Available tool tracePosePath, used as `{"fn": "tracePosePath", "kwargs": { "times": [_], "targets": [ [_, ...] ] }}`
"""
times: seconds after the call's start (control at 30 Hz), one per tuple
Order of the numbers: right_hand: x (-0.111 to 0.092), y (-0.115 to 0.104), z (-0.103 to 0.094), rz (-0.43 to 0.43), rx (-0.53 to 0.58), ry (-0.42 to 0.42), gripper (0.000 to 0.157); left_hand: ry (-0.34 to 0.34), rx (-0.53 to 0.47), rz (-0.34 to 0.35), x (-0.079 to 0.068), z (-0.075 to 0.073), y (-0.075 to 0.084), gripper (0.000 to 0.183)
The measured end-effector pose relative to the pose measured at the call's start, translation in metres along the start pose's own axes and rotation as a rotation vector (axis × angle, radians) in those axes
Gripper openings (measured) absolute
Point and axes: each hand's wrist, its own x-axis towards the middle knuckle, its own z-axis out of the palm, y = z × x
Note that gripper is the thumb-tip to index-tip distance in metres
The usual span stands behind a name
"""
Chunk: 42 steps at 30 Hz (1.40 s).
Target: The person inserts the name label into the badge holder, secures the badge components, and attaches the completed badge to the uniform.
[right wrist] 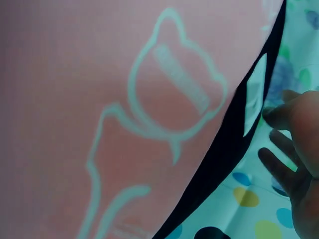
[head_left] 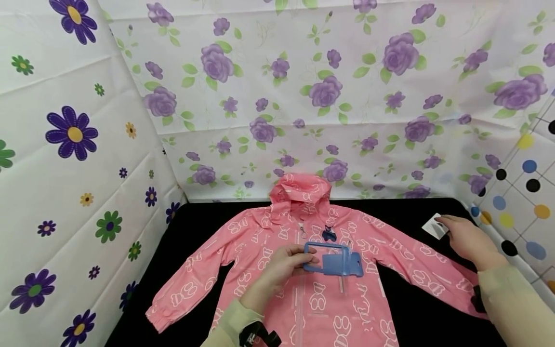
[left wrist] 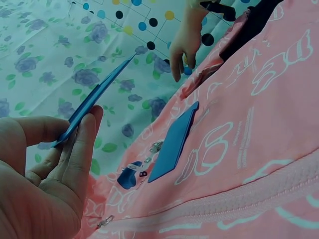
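Note:
Over the chest of a pink jacket (head_left: pixel 318 308), my left hand (head_left: pixel 279 267) pinches a thin blue card-holder frame (head_left: pixel 327 245) between thumb and fingers. The left wrist view shows this frame (left wrist: pixel 94 97) edge-on, raised off the fabric. A second flat blue piece (left wrist: pixel 174 142) lies on the jacket, partly behind the frame in the head view. At the far right, my right hand (head_left: pixel 470 238) is at a small white card (head_left: pixel 435 227) on the black surface. Its fingers (right wrist: pixel 274 164) look spread beside the card; whether they touch it, I cannot tell.
The jacket lies front up, hood (head_left: pixel 301 185) toward the back wall and sleeves spread. A dark blue ornament (head_left: pixel 329 233) and a zipper pull (head_left: pixel 303 235) sit on its chest. Black cloth (head_left: pixel 416 212) covers the table. Flowered sheets (head_left: pixel 269 159) and a dotted sheet (head_left: pixel 526 207) enclose it.

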Motion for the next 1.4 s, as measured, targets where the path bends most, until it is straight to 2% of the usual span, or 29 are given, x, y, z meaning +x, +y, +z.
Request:
{"fn": "tracePosePath", "kwargs": {
  "times": [0.1, 0.23, 0.4, 0.5, 0.67, 0.9, 1.23, 1.4],
  "targets": [
    [0.001, 0.003, 0.002, -0.018, -0.031, -0.066, 0.062, -0.018, 0.006, 0.004, 0.0, 0.002, -0.001, 0.033],
    [-0.001, 0.007, 0.004, -0.051, -0.032, -0.116, 0.065, -0.031, 0.018, -0.002, 0.001, 0.005, -0.001, 0.032],
    [-0.002, 0.011, 0.008, 0.005, -0.017, -0.174, 0.067, -0.032, 0.008, -0.012, 0.001, 0.007, 0.0, 0.034],
    [0.0, 0.011, 0.009, 0.018, -0.036, -0.164, 0.066, -0.024, 0.005, -0.014, 0.0, 0.006, 0.0, 0.033],
    [0.0, 0.006, 0.012, -0.017, -0.069, -0.103, 0.061, 0.003, 0.011, -0.021, -0.003, 0.006, -0.002, 0.029],
    [-0.003, 0.005, 0.009, -0.05, -0.04, -0.074, 0.059, -0.001, 0.01, -0.027, -0.006, 0.01, -0.002, 0.03],
    [0.009, 0.008, 0.003, -0.119, -0.02, -0.066, 0.035, -0.003, -0.009, -0.017, -0.003, 0.007, 0.001, 0.031],
    [0.007, 0.008, -0.002, -0.093, 0.011, -0.115, 0.035, -0.01, -0.019, -0.016, -0.002, 0.005, 0.0, 0.031]
  ]
}}
